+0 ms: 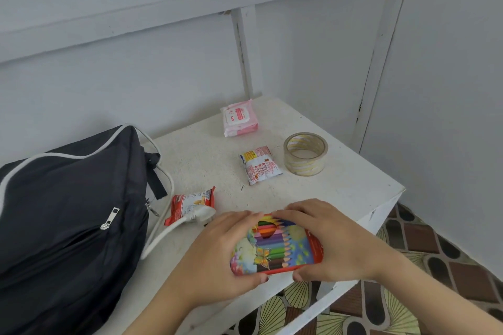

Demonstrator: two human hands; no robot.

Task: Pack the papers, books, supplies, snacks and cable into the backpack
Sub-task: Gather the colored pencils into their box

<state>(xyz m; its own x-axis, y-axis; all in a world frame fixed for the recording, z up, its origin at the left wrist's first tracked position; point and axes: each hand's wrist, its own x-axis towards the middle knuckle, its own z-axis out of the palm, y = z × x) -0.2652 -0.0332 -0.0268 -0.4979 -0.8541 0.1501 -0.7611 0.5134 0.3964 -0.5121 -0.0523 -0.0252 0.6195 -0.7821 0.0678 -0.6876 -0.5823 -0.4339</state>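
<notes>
Left of the hands, a black backpack (62,212) lies on the white desk (353,193), a white cable (174,226) and red snack packet (187,200) just beside it. The left hand (217,250) and right hand (337,242) grip a coloured-pencil box (275,250) at its ends, fingers curled over it. Beyond the right hand lie wipes (239,117), a second snack packet (260,164) and a tape roll (304,153).

A black fabric backpack (62,212) is blocking the left, a white plug cable (200,213) trailing alongside; the bare white tabletop (206,163) is lying open centrally.
</notes>
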